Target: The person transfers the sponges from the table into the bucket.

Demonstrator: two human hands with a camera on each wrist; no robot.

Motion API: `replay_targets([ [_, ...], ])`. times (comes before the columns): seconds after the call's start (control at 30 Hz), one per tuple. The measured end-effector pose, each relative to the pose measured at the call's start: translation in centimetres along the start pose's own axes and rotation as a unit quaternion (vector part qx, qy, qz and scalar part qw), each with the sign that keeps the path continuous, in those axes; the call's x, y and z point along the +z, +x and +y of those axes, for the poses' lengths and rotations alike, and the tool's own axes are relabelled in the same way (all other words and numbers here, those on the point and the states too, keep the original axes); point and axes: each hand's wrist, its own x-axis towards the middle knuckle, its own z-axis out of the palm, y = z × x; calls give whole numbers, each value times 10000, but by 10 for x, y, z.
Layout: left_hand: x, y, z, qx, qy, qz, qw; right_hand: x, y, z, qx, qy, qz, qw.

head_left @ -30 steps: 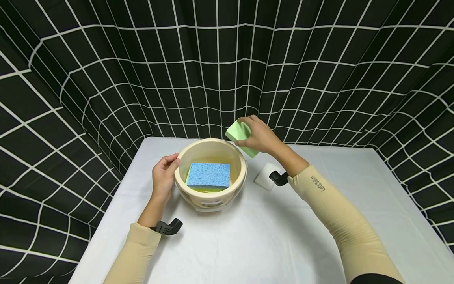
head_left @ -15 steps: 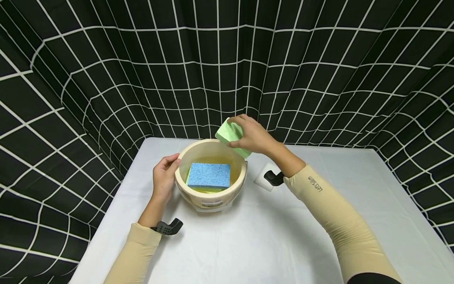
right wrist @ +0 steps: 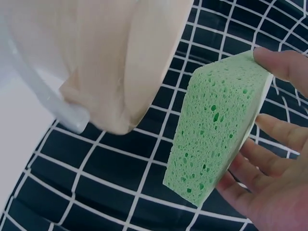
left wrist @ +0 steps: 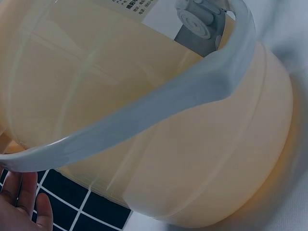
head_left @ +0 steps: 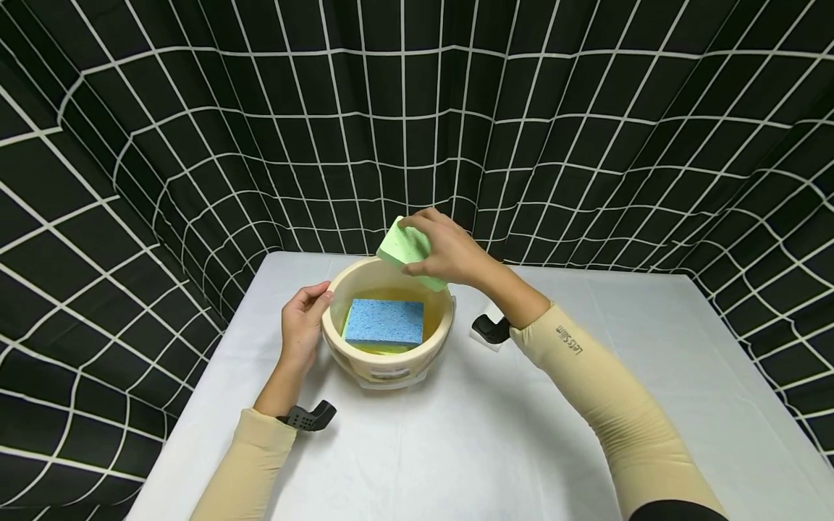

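A cream-coloured bucket [head_left: 329, 325] stands on the table with yellowish liquid in it. In the liquid sits a blue sponge [head_left: 384, 322]. My left hand [head_left: 302, 318] holds the bucket's left rim, thumb on top and fingers outside. In the left wrist view the bucket's side and its pale handle [left wrist: 144, 113] fill most of the picture, and part of the left hand [left wrist: 24, 204] shows at lower left. My right hand [head_left: 449, 250] grips a light green sponge [head_left: 404, 244] above the bucket's far right rim. Thumb and fingers clasp opposite edges of that sponge [right wrist: 216, 125] in the right wrist view.
A white block-like object [head_left: 485, 339] lies on the table right of the bucket, partly hidden by the right wrist camera [head_left: 491, 329]. A white cloth covers the table [head_left: 456, 449]. Black curtains with a white grid [head_left: 417, 130] surround its back and sides.
My right hand has carried the green sponge leftward from beside the bucket to over its far right rim. The left hand, the bucket and the blue sponge have stayed in place.
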Motion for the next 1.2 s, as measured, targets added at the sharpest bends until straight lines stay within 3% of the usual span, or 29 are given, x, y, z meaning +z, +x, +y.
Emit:
replay_targets([
  [0.47,1,0,0,44,49,-17,10000,16,2,-15,-450,-28,-405,9982],
  [1.2,1,0,1,-67,62,72,9999,44,2,-19,-853,-239,-1118,9898],
])
